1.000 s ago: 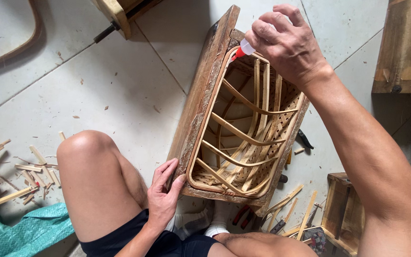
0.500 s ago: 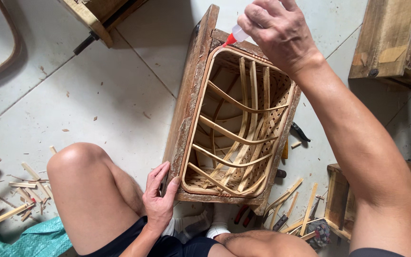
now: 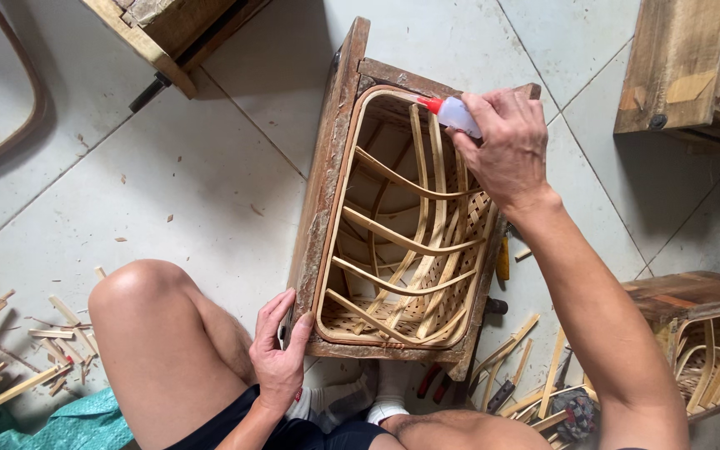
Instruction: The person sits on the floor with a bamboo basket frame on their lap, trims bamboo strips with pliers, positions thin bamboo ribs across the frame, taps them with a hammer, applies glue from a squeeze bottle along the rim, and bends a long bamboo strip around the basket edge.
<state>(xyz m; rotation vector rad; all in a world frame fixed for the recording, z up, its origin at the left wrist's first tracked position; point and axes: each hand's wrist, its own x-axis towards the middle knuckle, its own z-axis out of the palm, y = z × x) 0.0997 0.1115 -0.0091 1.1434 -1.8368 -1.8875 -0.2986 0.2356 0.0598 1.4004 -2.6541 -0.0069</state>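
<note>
Small clear glue bottle (image 3: 458, 114) with red nozzle at the far rim of the basket (image 3: 402, 225) in its wooden mould (image 3: 327, 183); right hand (image 3: 506, 150) arched over, fingers clamped on bottle; left hand (image 3: 281, 354) flat, fingers together, steadying the mould's near corner

Right hand (image 3: 506, 146) tips a glue bottle (image 3: 453, 114) (red nozzle) at the basket rim (image 3: 393, 93); left hand (image 3: 278, 354) steadies the wooden mould (image 3: 327, 167).

- The right hand (image 3: 506, 148) sits in the upper right of the frame, fingers curled closed, knuckles up, wrist bent.
- Its bare forearm runs down to the lower right corner.
- The left hand (image 3: 278, 354) lies at lower centre, fingers spread flat, thumb pointing right.
</note>
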